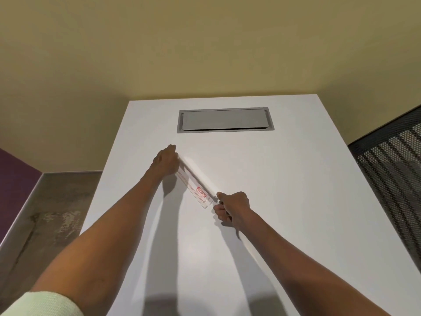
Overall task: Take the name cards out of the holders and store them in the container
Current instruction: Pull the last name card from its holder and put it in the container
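A long clear acrylic name card holder with a small red label near its nearer end lies slanted on the white rectangular bench, about midway across it and just short of a grey metal flap set flush into the bench top. The left hand is curled around the far end of the holder, fingers closed on it. The right hand sits at the near end, thumb and forefinger pinched on a thin white edge that sticks out there, the other fingers folded under; whether that edge is the name card itself cannot be told. Both bare forearms stretch out over the bench, a pale green sleeve showing at the left elbow. A black mesh chair back stands beside the bench's right edge.
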Demonstrator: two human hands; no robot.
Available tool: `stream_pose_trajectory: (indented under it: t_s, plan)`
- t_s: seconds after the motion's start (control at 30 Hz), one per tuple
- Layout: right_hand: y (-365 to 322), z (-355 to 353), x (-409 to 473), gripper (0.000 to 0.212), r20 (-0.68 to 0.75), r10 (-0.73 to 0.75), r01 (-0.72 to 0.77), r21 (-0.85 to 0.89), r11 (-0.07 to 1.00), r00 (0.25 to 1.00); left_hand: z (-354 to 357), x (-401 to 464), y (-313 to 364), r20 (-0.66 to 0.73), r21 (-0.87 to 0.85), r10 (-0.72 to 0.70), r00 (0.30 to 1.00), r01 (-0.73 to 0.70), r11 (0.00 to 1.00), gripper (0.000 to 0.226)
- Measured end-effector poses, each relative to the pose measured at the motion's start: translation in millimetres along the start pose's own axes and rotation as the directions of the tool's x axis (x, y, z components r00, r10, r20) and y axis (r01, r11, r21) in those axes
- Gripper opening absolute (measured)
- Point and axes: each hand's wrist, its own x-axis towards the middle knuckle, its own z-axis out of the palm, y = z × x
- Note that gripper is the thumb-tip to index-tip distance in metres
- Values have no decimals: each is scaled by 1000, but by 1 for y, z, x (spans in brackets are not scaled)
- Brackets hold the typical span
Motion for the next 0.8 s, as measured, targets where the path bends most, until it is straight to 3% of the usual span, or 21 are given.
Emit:
stream_pose_trajectory:
  t_s: [0.13,0.2,0.27,0.3,0.37,0.63,0.8]
  plan:
    - [-9,1,8,35,2,47,-47,23,999,999,8,12,-8,6,44,52,999,-52,998,22]
    - [-13,2,10,34,-9,47,-47,-27,999,999,11,16,-9,5,85,64,998,-65,994,30]
    - [-14,3,13,34,-16,37,-38,-73,997,999,12,15,-7,1,90,55,998,-55,994,20]
    - [-15,3,14,35,-14,31,-32,-89,996,999,12,13,-7,-14,108,58,998,-56,993,25]
    - [-14,4,15,35,-8,21,-22,-117,993,1000,12,11,-8,-48,70,38,998,-34,997,33]
    - [-11,6,12,39,6,3,-2,-165,986,1000,2,-9,-12,-78,35,40,996,-37,999,31]
    - [-10,1,-2,33,-5,-17,15,-210,978,1000,-8,-32,-13,-166,-103,-3,986,-14,995,31]
